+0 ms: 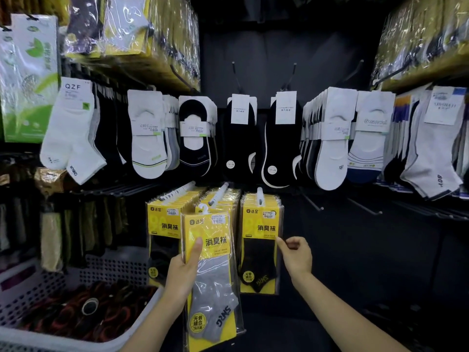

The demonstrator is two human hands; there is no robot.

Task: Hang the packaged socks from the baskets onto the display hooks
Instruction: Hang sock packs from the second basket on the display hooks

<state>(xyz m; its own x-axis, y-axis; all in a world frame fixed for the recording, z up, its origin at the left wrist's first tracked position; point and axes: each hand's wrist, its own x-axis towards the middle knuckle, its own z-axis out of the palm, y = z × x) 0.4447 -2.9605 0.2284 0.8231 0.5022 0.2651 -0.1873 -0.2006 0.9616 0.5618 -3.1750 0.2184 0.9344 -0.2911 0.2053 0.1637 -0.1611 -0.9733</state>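
- Your left hand [185, 271]: grips grey-sock pack [215, 252], unhung.
- Your right hand [297, 255]: curled at black-sock pack [258, 252] edge; grip unclear.
- Next: slip hanger [203, 208] over hook [220, 193] above left hand.

Basket [106, 268] partly off-frame, btm left.

A matte black display wall [269, 47] fills the middle from 12 o'clock down to the centre. Side racks angle inward at 9 o'clock [114, 189] and 3 o'clock [431, 212]. Light is brightest at 11 and 1 o'clock, while 5 o'clock lies in deep shadow.
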